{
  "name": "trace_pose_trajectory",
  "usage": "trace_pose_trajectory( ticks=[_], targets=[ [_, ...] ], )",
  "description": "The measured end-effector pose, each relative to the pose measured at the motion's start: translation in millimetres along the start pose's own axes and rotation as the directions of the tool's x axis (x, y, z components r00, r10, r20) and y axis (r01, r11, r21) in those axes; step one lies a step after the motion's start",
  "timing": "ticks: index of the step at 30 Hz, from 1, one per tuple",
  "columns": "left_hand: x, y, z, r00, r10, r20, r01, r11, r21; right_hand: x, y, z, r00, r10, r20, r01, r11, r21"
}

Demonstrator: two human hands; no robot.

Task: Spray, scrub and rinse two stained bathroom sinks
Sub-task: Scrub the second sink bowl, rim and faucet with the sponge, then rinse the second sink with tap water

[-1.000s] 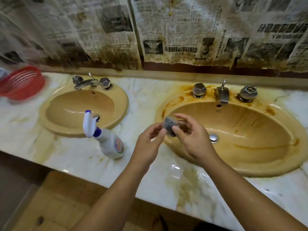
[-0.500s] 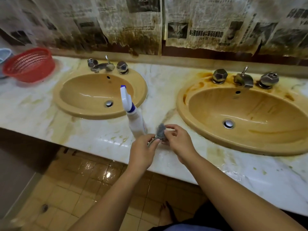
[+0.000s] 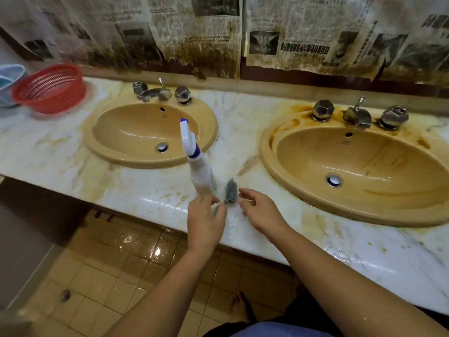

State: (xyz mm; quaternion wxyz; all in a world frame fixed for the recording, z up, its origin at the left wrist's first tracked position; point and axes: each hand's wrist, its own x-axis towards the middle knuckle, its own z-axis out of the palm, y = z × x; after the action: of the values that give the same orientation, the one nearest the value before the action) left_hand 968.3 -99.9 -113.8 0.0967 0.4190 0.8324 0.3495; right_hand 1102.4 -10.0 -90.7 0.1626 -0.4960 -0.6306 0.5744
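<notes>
Two tan oval sinks sit in a marble counter (image 3: 243, 113). The left sink (image 3: 136, 132) looks fairly clean. Brown streaks cover the right sink (image 3: 379, 164), with rust stains around its taps (image 3: 357, 115). A white spray bottle (image 3: 201, 171) with a blue collar stands on the counter between the sinks, near the front edge. Just right of it is a grey steel wool scrubber (image 3: 230, 190), held upright. My left hand (image 3: 206, 220) pinches its lower end. My right hand (image 3: 262, 210) hovers just to the right of the scrubber with relaxed fingers and holds nothing.
A red plastic basket (image 3: 48, 88) and a pale blue bowl (image 3: 9, 76) stand at the counter's far left. Stained newspaper (image 3: 194, 32) covers the wall behind. The counter is wet and yellow-stained. Wet floor tiles (image 3: 121, 263) and a bare foot show below.
Both hands moved left with the scrubber, from over the right sink's rim to the counter beside the spray bottle. My right hand has let go of it. The view has shifted left.
</notes>
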Motion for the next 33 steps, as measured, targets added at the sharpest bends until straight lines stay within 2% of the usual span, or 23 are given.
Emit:
trace_pose_trajectory(
  ticks=[2, 4, 8, 13, 19, 22, 24, 25, 29, 33],
  targets=[
    [-3, 7, -7, 0.975, -0.174, -0.141, 0.153, 0.977, -0.147, 1, -1, -1, 1.000, 0.000, 0.013, 0.000, 1.000, -0.016],
    [0, 12, -12, 0.935, -0.294, -0.199, 0.236, 0.934, -0.269, 2, -5, -1, 1.000, 0.004, 0.007, -0.004, 1.000, -0.029],
    [21, 15, -15, 0.924, -0.380, -0.050, 0.340, 0.874, -0.348, 5, -11, 2, 0.999, -0.009, 0.037, 0.010, 0.999, -0.049],
    [35, 18, -23, 0.955, -0.288, 0.071, 0.291, 0.865, -0.409, 9, -10, 5, 0.997, -0.030, 0.068, 0.035, 0.997, -0.066],
    [27, 16, -33, 0.960, -0.225, 0.166, 0.272, 0.891, -0.364, 9, -7, 4, 0.989, -0.070, 0.128, 0.081, 0.994, -0.079],
    [9, 27, -35, 0.928, -0.373, 0.005, 0.356, 0.882, -0.308, 7, -3, -5, 0.985, -0.093, 0.145, 0.106, 0.991, -0.083],
    [-14, 38, -29, 0.930, -0.342, -0.135, 0.297, 0.914, -0.276, 4, 4, -16, 0.980, -0.118, 0.160, 0.134, 0.987, -0.090],
    [-24, 44, -22, 0.945, -0.292, -0.148, 0.250, 0.936, -0.249, 3, 8, -23, 0.977, -0.139, 0.163, 0.155, 0.984, -0.092],
    [-39, 76, 17, 0.990, -0.141, 0.003, 0.139, 0.974, -0.179, -6, 22, -58, 0.967, -0.210, 0.142, 0.222, 0.972, -0.076],
    [-24, 121, 60, 0.987, -0.028, 0.156, 0.054, 0.985, -0.164, -8, 30, -109, 0.972, -0.224, 0.064, 0.226, 0.974, -0.022]
  ],
)
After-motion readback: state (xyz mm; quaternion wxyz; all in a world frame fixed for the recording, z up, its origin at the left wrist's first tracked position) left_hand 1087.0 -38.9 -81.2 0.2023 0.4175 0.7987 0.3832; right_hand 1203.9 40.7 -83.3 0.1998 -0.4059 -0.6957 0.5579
